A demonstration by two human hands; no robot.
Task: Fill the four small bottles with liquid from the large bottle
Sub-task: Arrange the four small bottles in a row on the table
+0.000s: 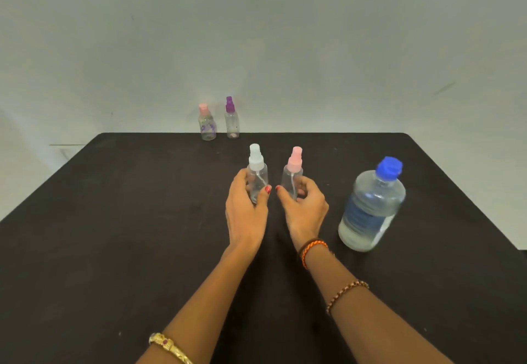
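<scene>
1. My left hand [245,209] has its fingers curled round the white-capped bottle [257,175]; my right hand [303,206] grips the pink-capped bottle [293,176]. Both stand upright on the counter [114,235], side by side, sprayers still on.
2. The large bottle [370,206] stands capped just to the right of my right hand, well apart from my left, so I judge the right should take it.
3. Two more small bottles, the flowered bottle [207,124] and the purple-capped bottle [231,119], stand at the far edge, beyond my fingers.
4. Caps must come off first.
</scene>
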